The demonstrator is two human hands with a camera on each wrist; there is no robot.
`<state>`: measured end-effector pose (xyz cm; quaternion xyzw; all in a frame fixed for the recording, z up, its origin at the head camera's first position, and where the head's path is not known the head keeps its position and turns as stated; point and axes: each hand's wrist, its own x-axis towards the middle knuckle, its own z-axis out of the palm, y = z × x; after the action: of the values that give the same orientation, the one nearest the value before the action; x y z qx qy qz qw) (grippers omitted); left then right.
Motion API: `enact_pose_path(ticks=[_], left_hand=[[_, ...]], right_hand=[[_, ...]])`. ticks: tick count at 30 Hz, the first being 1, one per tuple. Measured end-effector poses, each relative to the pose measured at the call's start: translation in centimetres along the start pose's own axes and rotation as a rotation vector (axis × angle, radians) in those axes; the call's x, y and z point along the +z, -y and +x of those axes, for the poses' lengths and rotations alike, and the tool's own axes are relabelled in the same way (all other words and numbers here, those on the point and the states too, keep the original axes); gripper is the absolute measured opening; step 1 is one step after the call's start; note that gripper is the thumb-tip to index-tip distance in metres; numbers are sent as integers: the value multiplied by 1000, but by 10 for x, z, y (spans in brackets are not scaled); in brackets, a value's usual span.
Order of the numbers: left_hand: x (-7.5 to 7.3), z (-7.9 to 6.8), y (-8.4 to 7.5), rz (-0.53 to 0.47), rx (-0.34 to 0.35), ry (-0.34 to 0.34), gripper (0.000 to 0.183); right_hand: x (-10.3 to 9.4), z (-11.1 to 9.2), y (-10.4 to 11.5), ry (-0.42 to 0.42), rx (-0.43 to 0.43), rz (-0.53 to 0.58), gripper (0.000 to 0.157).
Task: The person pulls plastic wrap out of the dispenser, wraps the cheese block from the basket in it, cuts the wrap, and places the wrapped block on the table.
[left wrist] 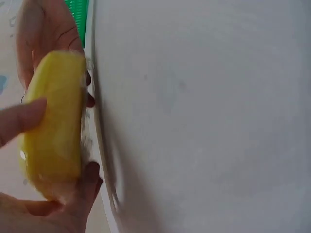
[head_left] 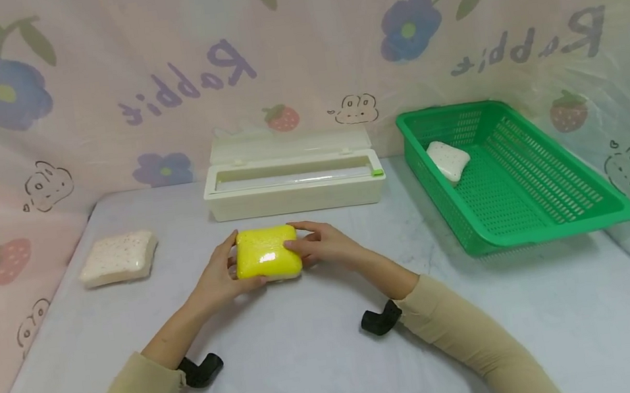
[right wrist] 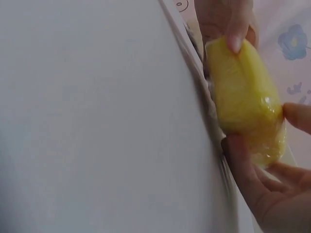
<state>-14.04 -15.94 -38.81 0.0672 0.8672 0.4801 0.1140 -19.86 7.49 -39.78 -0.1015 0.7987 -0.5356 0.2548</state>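
A yellow, soft-cornered block (head_left: 267, 253) wrapped in shiny clear film is held between both hands, close over the table. My left hand (head_left: 223, 271) grips its left side, thumb along the near edge and fingers at the far corner. On the opposite side my right hand (head_left: 324, 243) grips it, its thumb on the top face. The left wrist view shows the block (left wrist: 56, 121) edge-on, with loose film crinkled along its underside. In the right wrist view, fingers of both hands clasp the block (right wrist: 245, 92) at its two ends.
Behind the hands stands a white cling film dispenser (head_left: 294, 199), lid raised. A pale speckled block (head_left: 120, 257) lies at the left. On the right, a green basket (head_left: 547, 235) contains a smaller white speckled block (head_left: 449, 161). Printed sheeting (head_left: 295, 46) hangs around the table.
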Motion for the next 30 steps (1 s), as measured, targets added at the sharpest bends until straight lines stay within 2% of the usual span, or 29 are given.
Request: enact_pose_path(ticks=[4, 8, 11, 17, 26, 30], left_hand=[[-10, -3, 5, -8, -40, -64, 98], [-20, -7, 8, -35, -96, -100, 94], [-26, -9, 11, -65, -122, -127, 92], [-36, -12, 14, -101, -161, -164, 92], [-51, -14, 23, -138, -169, -187, 92], [-57, -15, 28, -123, -194, -193, 91]], right_hand=[[17, 11, 9, -6, -13, 59, 66], [32, 21, 15, 27, -12, 146, 72], [42, 27, 18, 42, -26, 168, 76], [54, 35, 25, 45, -72, 159, 77], [70, 47, 33, 20, -127, 74, 76], [77, 53, 36, 12, -143, 82, 74]])
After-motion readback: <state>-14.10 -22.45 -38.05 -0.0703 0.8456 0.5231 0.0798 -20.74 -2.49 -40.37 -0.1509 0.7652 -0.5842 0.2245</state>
